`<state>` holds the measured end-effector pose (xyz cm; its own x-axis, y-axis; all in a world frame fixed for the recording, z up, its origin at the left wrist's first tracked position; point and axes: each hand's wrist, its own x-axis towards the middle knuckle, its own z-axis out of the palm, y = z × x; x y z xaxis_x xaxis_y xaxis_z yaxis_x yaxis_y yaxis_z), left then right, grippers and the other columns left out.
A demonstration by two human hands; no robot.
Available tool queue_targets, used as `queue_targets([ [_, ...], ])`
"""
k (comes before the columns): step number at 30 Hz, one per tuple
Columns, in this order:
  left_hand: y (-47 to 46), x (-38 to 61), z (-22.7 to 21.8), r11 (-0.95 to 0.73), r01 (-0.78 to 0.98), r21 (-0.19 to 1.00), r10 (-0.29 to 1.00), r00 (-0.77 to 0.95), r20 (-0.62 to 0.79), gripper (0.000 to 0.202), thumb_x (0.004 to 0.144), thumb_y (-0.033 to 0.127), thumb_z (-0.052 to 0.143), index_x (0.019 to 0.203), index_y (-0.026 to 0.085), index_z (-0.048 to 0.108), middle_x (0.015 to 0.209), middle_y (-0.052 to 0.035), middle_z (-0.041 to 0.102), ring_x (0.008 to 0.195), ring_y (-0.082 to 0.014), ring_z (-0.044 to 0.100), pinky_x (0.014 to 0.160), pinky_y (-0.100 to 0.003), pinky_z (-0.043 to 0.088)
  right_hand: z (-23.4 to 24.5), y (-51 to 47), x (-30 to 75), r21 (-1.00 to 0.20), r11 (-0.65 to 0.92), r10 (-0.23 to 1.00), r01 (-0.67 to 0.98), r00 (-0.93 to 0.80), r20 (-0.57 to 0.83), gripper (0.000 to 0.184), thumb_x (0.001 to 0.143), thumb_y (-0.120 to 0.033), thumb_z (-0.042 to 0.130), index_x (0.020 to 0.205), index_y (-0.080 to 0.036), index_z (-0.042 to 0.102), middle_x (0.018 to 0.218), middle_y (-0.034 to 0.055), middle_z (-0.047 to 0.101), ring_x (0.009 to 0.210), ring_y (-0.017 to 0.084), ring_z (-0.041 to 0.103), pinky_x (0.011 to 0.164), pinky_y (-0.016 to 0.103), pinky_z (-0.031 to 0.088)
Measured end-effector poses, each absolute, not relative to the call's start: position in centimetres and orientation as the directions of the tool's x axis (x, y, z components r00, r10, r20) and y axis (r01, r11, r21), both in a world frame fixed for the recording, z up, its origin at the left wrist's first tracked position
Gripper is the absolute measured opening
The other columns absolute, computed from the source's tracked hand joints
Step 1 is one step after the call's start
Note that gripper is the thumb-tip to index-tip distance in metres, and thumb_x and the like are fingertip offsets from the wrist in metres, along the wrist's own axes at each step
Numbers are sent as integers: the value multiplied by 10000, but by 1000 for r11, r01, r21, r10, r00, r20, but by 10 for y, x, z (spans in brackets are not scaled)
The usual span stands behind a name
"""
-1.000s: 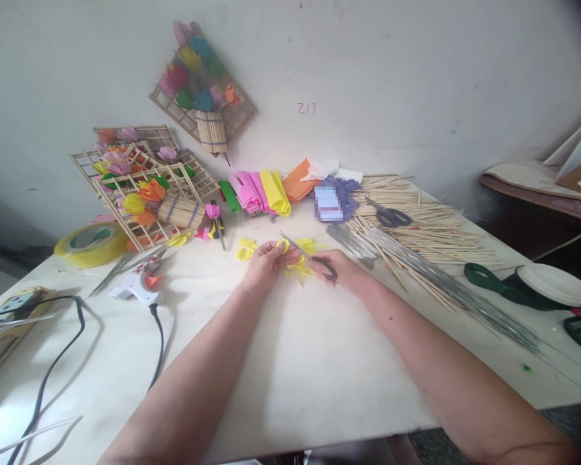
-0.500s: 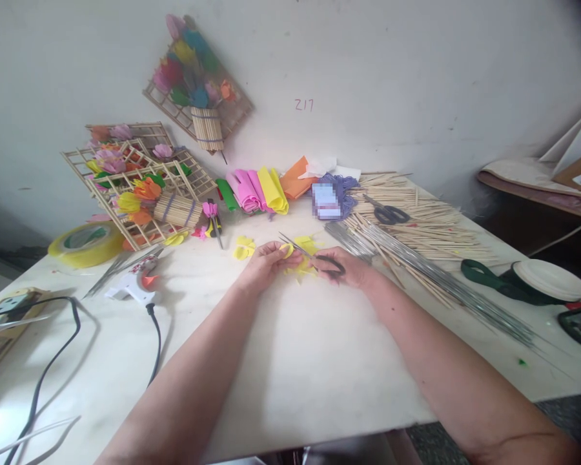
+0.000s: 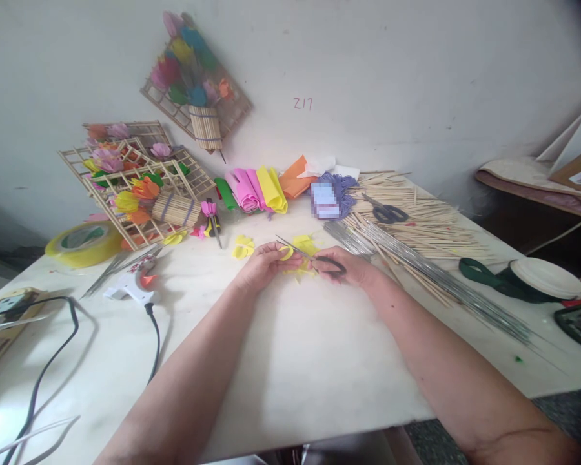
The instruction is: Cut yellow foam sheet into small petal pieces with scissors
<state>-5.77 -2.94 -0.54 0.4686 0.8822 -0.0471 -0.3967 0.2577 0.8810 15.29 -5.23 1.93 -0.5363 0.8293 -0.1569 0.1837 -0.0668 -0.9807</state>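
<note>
Between the thumb and fingers of my left hand (image 3: 266, 263) is a small yellow paper piece (image 3: 286, 252) with a curved edge. My right hand (image 3: 345, 266) grips a pair of scissors (image 3: 330, 261) by its dark handles, with the blades pointing left toward the yellow piece. Whether the blades touch the paper is too small to tell. Yellow paper scraps (image 3: 306, 243) lie on the table behind and under the hands. A few cut yellow petals (image 3: 243, 246) rest left of my left hand's fingertips.
Rolled coloured paper (image 3: 271, 189) and purple string (image 3: 343, 190) lie at the back. Wooden sticks (image 3: 430, 219), metal wires (image 3: 445, 287) and a second pair of scissors (image 3: 386, 212) are at right. A glue gun (image 3: 134, 282), wide tape (image 3: 83, 243) and stick frames with paper flowers (image 3: 145, 187) stand left.
The yellow piece in my left hand has turned slightly and shows a more curved outline. Both hands stay in nearly the same place, and the view has shifted a little.
</note>
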Motion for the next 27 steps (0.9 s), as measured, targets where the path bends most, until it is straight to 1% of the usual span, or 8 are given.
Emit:
queue_targets([
  [5, -30, -57, -5, 261, -395, 881, 882, 468, -52, 132, 708, 175, 672, 748, 109, 565, 809, -137, 710, 841, -264, 683, 802, -403, 532, 17, -51, 152, -983, -59, 830, 174, -538, -145, 317, 686, -422, 650, 602, -155, 501, 443, -68, 438, 337, 36, 325, 312, 182, 250],
  [11, -31, -57, -4, 264, -396, 879, 887, 458, -60, 134, 702, 175, 675, 747, 108, 568, 815, -141, 711, 834, -262, 684, 798, -395, 536, 13, -48, 154, -988, -47, 821, 149, -557, -123, 319, 711, -414, 636, 593, -158, 487, 437, -74, 422, 325, 30, 304, 308, 182, 233],
  [17, -31, -57, -2, 262, -404, 876, 892, 449, -59, 143, 700, 182, 681, 741, 105, 567, 821, -144, 709, 832, -264, 684, 792, -393, 538, 14, -47, 153, -980, -8, 830, 198, -545, -117, 343, 729, -427, 622, 568, -157, 484, 437, -63, 434, 324, 30, 308, 308, 187, 233],
  [23, -30, -56, -4, 247, -415, 876, 905, 421, -56, 159, 689, 183, 692, 749, 109, 565, 803, -128, 711, 825, -255, 686, 800, -388, 532, 18, -48, 154, -971, 12, 845, 240, -521, -118, 311, 712, -397, 624, 564, -160, 488, 427, -67, 430, 316, 35, 322, 313, 193, 241],
  [27, -31, -55, -5, 235, -419, 877, 916, 397, -56, 179, 671, 196, 709, 740, 112, 568, 812, -124, 712, 802, -247, 688, 807, -390, 523, 23, -49, 158, -973, 43, 863, 226, -499, -78, 305, 702, -380, 637, 559, -164, 476, 417, -72, 422, 322, 37, 324, 327, 198, 248],
])
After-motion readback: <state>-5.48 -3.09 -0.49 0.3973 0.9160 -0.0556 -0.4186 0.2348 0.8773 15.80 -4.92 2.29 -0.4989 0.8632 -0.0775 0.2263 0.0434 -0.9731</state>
